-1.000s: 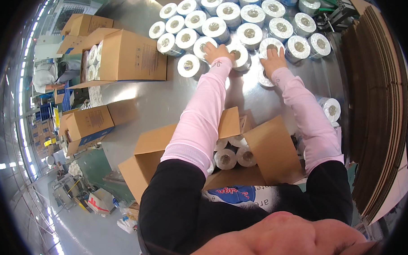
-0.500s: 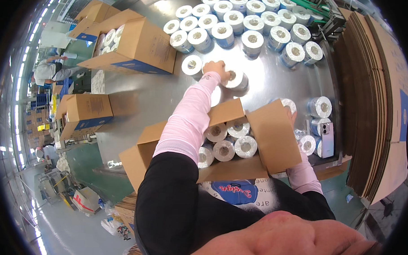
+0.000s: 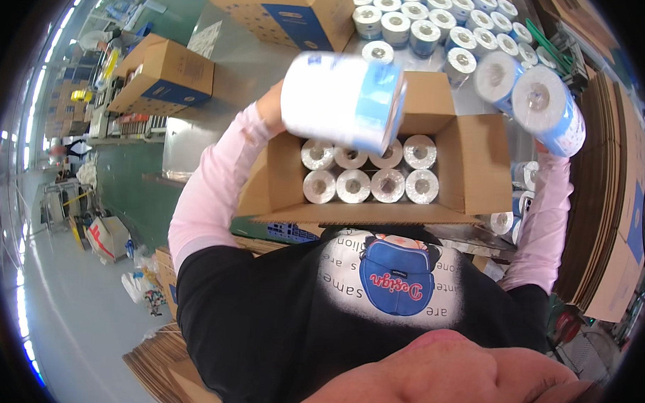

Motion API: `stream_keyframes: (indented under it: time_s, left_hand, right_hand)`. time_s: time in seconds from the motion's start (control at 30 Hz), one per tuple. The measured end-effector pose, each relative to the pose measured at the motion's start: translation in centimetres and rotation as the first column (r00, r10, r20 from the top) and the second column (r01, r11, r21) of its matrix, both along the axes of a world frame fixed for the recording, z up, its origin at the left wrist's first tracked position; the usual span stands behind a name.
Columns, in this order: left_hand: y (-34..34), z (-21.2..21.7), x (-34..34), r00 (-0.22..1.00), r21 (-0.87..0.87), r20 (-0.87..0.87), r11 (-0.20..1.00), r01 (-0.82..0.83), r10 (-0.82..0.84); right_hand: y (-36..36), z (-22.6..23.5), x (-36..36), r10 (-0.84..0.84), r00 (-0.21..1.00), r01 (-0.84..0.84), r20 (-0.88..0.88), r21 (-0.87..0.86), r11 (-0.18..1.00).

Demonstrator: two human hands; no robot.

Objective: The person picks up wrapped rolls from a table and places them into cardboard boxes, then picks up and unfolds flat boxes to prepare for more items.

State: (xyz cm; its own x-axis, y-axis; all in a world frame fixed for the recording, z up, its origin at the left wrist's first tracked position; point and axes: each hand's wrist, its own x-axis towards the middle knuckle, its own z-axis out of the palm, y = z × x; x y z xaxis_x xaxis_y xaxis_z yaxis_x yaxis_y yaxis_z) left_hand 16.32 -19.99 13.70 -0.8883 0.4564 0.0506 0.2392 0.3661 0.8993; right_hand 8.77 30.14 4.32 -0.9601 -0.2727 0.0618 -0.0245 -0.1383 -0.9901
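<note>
An open cardboard box (image 3: 473,164) stands in front of me, with several wrapped white paper rolls (image 3: 353,185) upright in two rows inside. Above its far left part, my left hand (image 3: 271,109) grips a blue-and-white wrapped paper roll (image 3: 326,95) lying on its side in the air, blurred by motion. Whether a second roll is behind it I cannot tell. To the right of the box, my right hand (image 3: 549,150) is raised, holding a pair of wrapped paper rolls (image 3: 539,99) side by side. These rolls hide most of its fingers.
Many more wrapped rolls (image 3: 424,34) stand on the metal table beyond the box. Other cartons (image 3: 174,72) are at the left. Flat cardboard sheets (image 3: 600,197) are stacked upright on the right. A few rolls (image 3: 501,222) and a partly hidden phone sit right of the box.
My left hand has lifted from the rolls on the table to above the box with a roll. My right hand has risen from behind the flap with two rolls. The view has shifted.
</note>
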Motion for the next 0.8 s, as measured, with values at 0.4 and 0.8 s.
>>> stream_keyframes:
  time_s: [0.4, 0.8]
  left_hand:
    - [-2.0, -9.0, 11.9, 0.962, -0.831, 0.172, 0.494, 0.257, -0.21]
    - [2.3, -10.0, -13.6, 0.966, -0.543, 0.052, 0.819, -0.186, 0.253]
  right_hand:
    - [-31.2, -1.4, 15.6, 0.839, 0.542, -0.237, -0.052, 0.948, 0.212]
    - [-13.5, 0.8, 6.3, 0.25, 0.877, 0.235, -0.411, 0.819, 0.524]
